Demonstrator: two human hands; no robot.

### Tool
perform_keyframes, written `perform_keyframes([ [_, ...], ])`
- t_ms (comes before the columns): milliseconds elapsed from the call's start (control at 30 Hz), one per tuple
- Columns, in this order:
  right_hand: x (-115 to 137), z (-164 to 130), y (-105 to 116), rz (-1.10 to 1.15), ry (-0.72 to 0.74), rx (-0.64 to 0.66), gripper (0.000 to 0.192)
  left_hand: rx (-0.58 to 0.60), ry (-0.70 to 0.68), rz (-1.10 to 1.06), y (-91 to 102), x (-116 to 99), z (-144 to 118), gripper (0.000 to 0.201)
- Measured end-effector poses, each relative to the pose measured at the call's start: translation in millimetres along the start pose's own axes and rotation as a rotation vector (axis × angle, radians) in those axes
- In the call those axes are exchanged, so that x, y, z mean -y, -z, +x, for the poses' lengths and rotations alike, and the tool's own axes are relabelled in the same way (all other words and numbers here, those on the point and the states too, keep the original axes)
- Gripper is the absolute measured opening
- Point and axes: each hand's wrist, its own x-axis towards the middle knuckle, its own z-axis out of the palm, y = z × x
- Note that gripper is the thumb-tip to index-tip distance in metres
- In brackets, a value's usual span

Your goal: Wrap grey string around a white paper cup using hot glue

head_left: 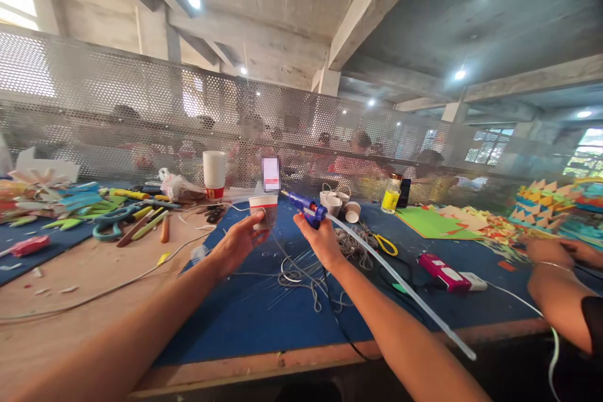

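Observation:
My left hand (240, 242) is wrapped round a paper cup (264, 202) with a red band below its white rim, held above the blue mat. In my right hand (320, 240) is a blue hot glue gun (304, 206), its nozzle pointing left, just above and beside the cup's rim. A long translucent glue stick (400, 276) juts from the gun's back and slants down to the right. Grey cord (313, 289) lies in loose loops on the mat beneath both hands. Past the gun stand small cord-wrapped cups (332, 201).
A stack of paper cups (214, 173) stands at the back left, near blue-handled scissors (115, 220) and markers. On the right lie a magenta power bank (443, 271), green paper (433, 223) and yellow-handled scissors (386, 245). A co-worker's arm (558, 282) reaches in at far right. A perforated screen (292, 119) bounds the table.

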Motion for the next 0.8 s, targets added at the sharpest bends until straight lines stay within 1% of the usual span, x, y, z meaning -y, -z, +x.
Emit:
perform_keyframes([
  [133,1,-9,-3,-0.152,0.053,0.07,0.039,0.016,-0.003,-0.012,-1.1,-2,0,0.027],
  [233,2,-12,-5,-0.205,0.113,0.104,0.038,0.035,-0.007,-0.007,-0.4,-2,0,0.029],
  [367,0,-13,-9,-0.248,0.184,0.083,0.031,0.054,-0.007,0.019,0.2,-2,0,0.029],
  [500,-4,-12,-8,-0.268,0.212,0.077,0.03,0.078,-0.014,0.048,-1.6,-3,-1,0.033],
  [600,-4,-11,-7,-0.286,0.227,0.071,0.029,0.063,-0.018,0.059,-2.5,-3,-2,0.034],
  [800,-4,-9,-6,-0.398,0.302,0.073,0.029,0.047,-0.036,0.075,-4.8,-3,-3,0.029],
])
